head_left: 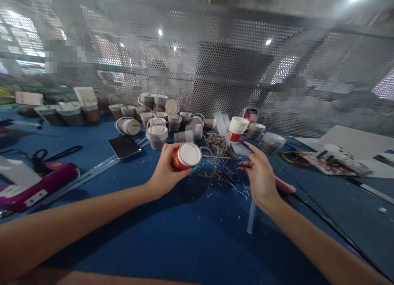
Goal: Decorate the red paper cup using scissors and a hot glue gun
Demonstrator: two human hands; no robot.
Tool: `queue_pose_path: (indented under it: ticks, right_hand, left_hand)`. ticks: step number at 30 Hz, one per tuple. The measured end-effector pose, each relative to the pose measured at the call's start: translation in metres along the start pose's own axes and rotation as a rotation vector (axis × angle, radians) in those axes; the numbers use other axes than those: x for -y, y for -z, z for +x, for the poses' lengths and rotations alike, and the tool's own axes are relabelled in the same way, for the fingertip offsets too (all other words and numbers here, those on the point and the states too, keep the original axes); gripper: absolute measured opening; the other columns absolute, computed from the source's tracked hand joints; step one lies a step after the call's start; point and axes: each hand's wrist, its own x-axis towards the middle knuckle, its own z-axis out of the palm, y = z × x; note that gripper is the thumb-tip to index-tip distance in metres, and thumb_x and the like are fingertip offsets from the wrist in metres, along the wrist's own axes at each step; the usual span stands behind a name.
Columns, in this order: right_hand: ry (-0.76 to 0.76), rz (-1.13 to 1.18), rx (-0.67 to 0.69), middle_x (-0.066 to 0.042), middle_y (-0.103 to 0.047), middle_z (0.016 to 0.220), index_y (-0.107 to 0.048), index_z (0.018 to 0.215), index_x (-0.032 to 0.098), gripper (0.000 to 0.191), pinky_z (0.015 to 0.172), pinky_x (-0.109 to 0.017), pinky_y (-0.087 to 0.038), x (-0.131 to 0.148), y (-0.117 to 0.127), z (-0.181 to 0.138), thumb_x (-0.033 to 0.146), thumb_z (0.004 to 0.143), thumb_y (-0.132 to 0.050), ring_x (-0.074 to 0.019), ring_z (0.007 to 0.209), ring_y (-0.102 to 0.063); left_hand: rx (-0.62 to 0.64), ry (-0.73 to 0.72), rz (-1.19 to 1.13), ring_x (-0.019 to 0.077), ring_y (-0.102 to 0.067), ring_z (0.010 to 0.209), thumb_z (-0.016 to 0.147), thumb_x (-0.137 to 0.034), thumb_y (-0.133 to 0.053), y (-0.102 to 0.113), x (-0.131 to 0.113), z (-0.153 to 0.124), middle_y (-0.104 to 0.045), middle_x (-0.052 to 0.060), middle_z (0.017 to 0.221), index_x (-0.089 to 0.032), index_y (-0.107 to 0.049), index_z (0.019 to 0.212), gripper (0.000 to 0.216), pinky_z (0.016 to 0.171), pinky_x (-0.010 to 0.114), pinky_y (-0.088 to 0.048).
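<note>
My left hand (168, 170) is wrapped around a red paper cup (181, 157), its round white end turned up toward me. A thin brown cord or stick (217, 156) stretches from beside the cup toward the right; I cannot tell whether it is joined to the cup. My right hand (260, 174) is raised with fingers apart and nothing visible in them. Just beyond it lie a loose heap of grey-brown twine (217, 143) and scattered clippings. Farther back stands a stack of red and white paper cups (237, 129). A pink handle-like object (285, 184) is partly hidden behind my right hand.
Several twine-wrapped little buckets (157, 135) crowd the back of the blue table (184, 244). A dark phone (124, 146) and a purple device (40, 186) lie at left. Clear strips (251, 217), black cables (326, 219) and a patterned bag (335, 162) are around. Perforated metal panels (234, 71) rise behind.
</note>
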Motion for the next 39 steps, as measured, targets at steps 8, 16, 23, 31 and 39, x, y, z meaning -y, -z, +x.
queue_pose_path:
  ticks: [8, 16, 23, 31, 39]
  right_hand:
    - [0.074, 0.033, 0.769, -0.007, -0.058, 0.122, -0.063, 0.106, 0.024, 0.026, 0.082, -0.038, -0.045, 0.013, -0.011, -0.04, 0.029, 0.09, -0.043, -0.0183, 0.087, -0.059]
    - [-0.074, 0.126, 0.765, -0.007, -0.056, 0.128, -0.06, 0.103, 0.024, 0.024, 0.08, -0.04, -0.047, 0.011, -0.014, -0.038, 0.033, 0.086, -0.045, -0.0189, 0.084, -0.062]
    - [-0.229, 0.278, 0.367, -0.003, -0.057, 0.081, -0.063, 0.084, 0.021, 0.016, 0.068, -0.032, -0.049, 0.02, -0.013, -0.02, 0.031, 0.078, -0.052, -0.0154, 0.071, -0.054]
    - [-0.545, 0.416, 0.456, 0.001, -0.037, 0.065, -0.053, 0.069, 0.022, 0.019, 0.063, -0.033, -0.045, 0.024, -0.008, -0.008, 0.038, 0.078, -0.05, -0.015, 0.059, -0.04]
    - [-0.597, 0.49, 0.526, 0.005, -0.025, 0.061, -0.038, 0.059, 0.021, 0.024, 0.052, -0.024, -0.036, 0.022, -0.008, -0.009, 0.022, 0.075, -0.056, -0.0097, 0.051, -0.025]
  left_hand:
    - [-0.031, 0.002, 0.052, 0.0224, -0.049, 0.106, 0.061, -0.018, -0.076, 0.0, 0.001, 0.001, -0.048, 0.004, 0.109, -0.024, -0.05, 0.112, 0.058, 0.098, 0.044, -0.039]
    - [-0.011, 0.01, 0.02, 0.0231, -0.051, 0.106, 0.063, -0.019, -0.074, -0.001, -0.002, 0.001, -0.05, 0.005, 0.11, -0.023, -0.05, 0.112, 0.056, 0.099, 0.046, -0.039]
    - [0.041, 0.086, -0.027, 0.0238, -0.052, 0.109, 0.062, -0.019, -0.075, -0.002, 0.003, 0.001, -0.054, 0.006, 0.113, -0.022, -0.049, 0.114, 0.058, 0.101, 0.049, -0.038]
    - [0.162, 0.282, -0.344, 0.0235, -0.062, 0.101, 0.061, -0.027, -0.076, -0.008, -0.004, 0.003, -0.062, 0.007, 0.11, -0.021, -0.048, 0.111, 0.057, 0.091, 0.046, -0.05]
    - [0.261, 0.37, -0.446, 0.0263, -0.062, 0.104, 0.062, -0.024, -0.076, -0.006, -0.006, 0.004, -0.063, 0.008, 0.114, -0.022, -0.051, 0.108, 0.052, 0.091, 0.046, -0.051]
